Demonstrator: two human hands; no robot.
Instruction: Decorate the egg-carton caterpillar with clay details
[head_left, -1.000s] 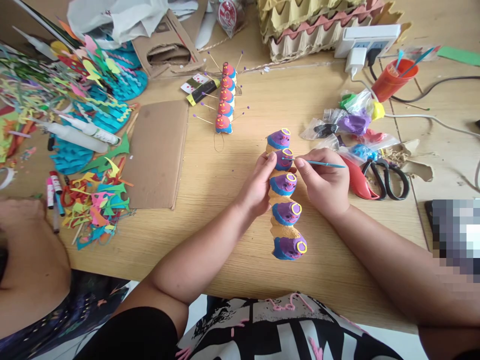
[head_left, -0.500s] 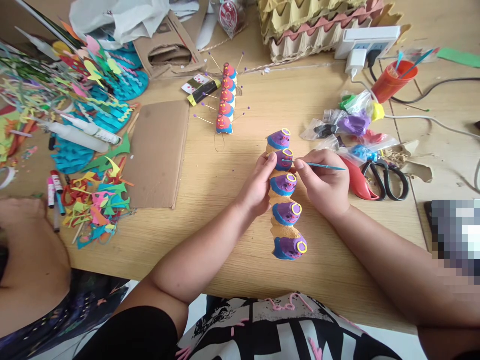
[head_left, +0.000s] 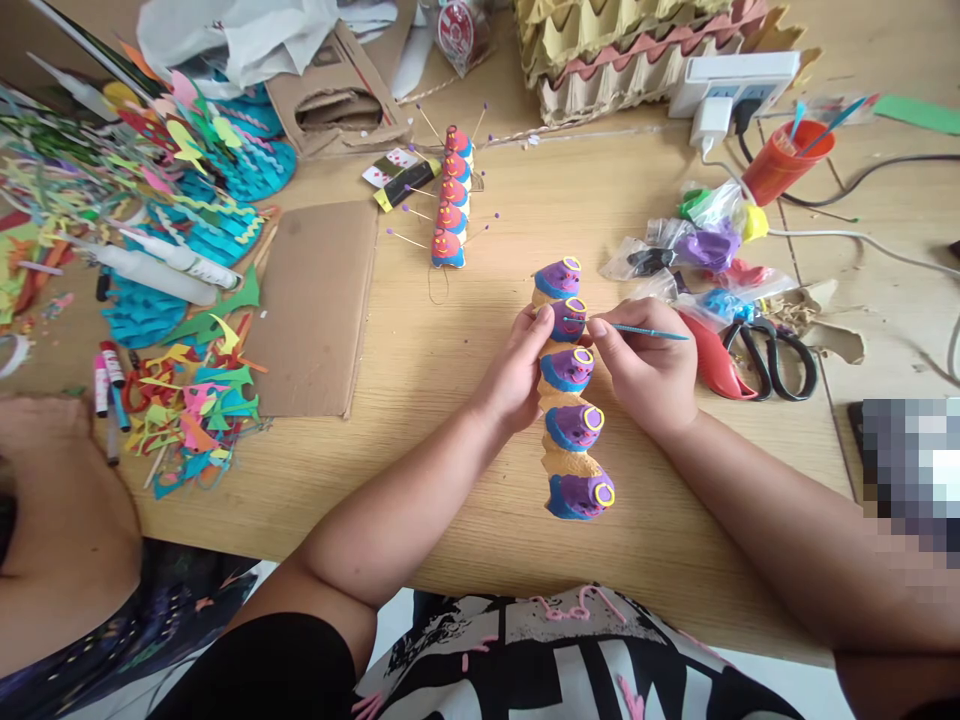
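A strip of egg-carton cups (head_left: 576, 428), covered in purple and blue clay with yellow rings and small smiling faces, runs toward my body. My left hand (head_left: 517, 365) grips its left side near the second cup from the far end, thumb on top. Between the thumb and fingers of my right hand (head_left: 649, 365) is a thin blue tool (head_left: 652, 332). The tool's tip touches or hovers at the face on that second cup; which one I cannot tell. Farther back stands a red and blue strip (head_left: 450, 205) with purple-tipped sticks poking out.
Bagged clay (head_left: 709, 245), black-handled scissors (head_left: 787, 365) and a red cup (head_left: 791, 160) are at right. Egg trays (head_left: 637, 60) and a power strip (head_left: 742, 80) stand behind. Cardboard (head_left: 315, 310), paper scraps (head_left: 199, 400) and another person's arm (head_left: 67, 520) are at left.
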